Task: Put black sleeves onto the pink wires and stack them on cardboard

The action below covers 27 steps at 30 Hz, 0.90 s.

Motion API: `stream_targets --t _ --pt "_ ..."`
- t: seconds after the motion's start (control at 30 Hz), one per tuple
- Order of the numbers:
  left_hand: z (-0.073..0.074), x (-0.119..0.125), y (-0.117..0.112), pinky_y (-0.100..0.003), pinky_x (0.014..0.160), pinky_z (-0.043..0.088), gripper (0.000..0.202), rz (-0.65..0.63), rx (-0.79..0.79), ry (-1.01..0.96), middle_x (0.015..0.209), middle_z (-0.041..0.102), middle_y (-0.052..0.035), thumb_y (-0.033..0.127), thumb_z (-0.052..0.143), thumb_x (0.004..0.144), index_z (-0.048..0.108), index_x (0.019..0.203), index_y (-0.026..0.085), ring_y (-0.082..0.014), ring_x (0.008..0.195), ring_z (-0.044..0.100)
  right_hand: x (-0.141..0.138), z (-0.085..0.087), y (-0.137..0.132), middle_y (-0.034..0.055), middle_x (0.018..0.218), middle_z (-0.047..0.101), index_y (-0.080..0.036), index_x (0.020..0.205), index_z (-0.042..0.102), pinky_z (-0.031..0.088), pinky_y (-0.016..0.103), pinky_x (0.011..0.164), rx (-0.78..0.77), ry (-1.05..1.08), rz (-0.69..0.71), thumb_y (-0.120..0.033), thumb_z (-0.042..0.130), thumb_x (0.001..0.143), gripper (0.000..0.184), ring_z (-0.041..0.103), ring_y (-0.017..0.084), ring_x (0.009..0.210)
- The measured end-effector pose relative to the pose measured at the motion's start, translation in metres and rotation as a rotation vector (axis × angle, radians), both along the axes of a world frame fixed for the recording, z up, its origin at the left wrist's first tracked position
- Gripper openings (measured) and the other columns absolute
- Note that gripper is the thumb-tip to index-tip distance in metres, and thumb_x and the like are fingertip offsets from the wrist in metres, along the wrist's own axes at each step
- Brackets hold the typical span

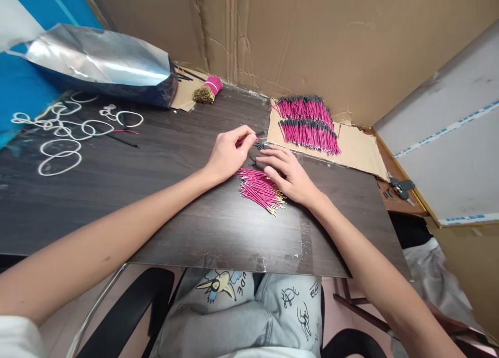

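Note:
My left hand (pixel 233 149) is closed in a pinch over the table, with a pink wire (pixel 240 141) between thumb and fingers and its thin tip poking out to the right. My right hand (pixel 289 175) lies palm down with fingers apart, its fingertips close to a few small black tube pieces (pixel 252 162). Whether it touches one of them cannot be made out. Below both hands is a loose pile of pink wires (pixel 259 189) with bare, gold-coloured ends, partly under the right hand.
Two rows of pink wires with black ends (pixel 310 124) lie on a cardboard sheet (pixel 362 153). A banded wire bundle (pixel 208 89) sits at the back. Left are white rubber bands (pixel 60 155) and a silver bag (pixel 101 56). Dark-handled cutters (pixel 401 187) lie at right.

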<state>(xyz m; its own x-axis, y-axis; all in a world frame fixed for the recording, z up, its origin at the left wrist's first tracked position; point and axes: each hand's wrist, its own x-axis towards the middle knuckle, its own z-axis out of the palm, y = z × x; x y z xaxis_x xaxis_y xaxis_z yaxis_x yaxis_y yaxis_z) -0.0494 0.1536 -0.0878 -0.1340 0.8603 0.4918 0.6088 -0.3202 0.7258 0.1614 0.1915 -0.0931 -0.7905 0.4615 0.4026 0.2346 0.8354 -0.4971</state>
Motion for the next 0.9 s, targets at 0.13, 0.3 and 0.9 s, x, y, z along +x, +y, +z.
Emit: stream_targets --t 0.13,0.3,0.9 --pt "-0.004 0.003 -0.001 -0.026 0.071 0.045 0.024 -0.019 -0.029 0.015 0.081 0.071 -0.0021 0.03 0.049 0.097 0.067 0.088 0.017 -0.014 0.07 0.056 -0.006 -0.004 -0.003 0.0031 0.148 0.058 -0.028 0.132 0.066 0.027 0.056 0.121 0.024 -0.127 0.057 -0.043 0.044 0.108 0.036 0.031 0.026 0.151" --pt "-0.004 0.003 -0.001 -0.026 0.072 0.046 0.024 -0.023 -0.028 0.005 0.085 0.073 -0.0032 0.028 0.049 0.097 0.068 0.088 0.016 -0.0139 0.071 0.059 -0.007 -0.001 -0.002 0.0037 0.133 0.069 -0.024 0.128 0.069 0.031 0.053 0.118 0.039 -0.129 0.037 -0.04 0.04 0.11 0.037 0.046 0.026 0.14" --pt "-0.005 0.007 -0.001 -0.027 0.063 0.038 0.027 -0.159 -0.063 0.079 0.069 0.062 0.0009 0.03 0.049 0.097 0.066 0.081 0.017 -0.0127 0.062 0.049 -0.001 -0.001 0.008 0.0023 0.088 0.071 -0.024 0.093 0.064 0.045 0.04 0.081 -0.033 -0.013 -0.207 -0.012 0.063 0.088 0.013 0.06 0.023 0.085"
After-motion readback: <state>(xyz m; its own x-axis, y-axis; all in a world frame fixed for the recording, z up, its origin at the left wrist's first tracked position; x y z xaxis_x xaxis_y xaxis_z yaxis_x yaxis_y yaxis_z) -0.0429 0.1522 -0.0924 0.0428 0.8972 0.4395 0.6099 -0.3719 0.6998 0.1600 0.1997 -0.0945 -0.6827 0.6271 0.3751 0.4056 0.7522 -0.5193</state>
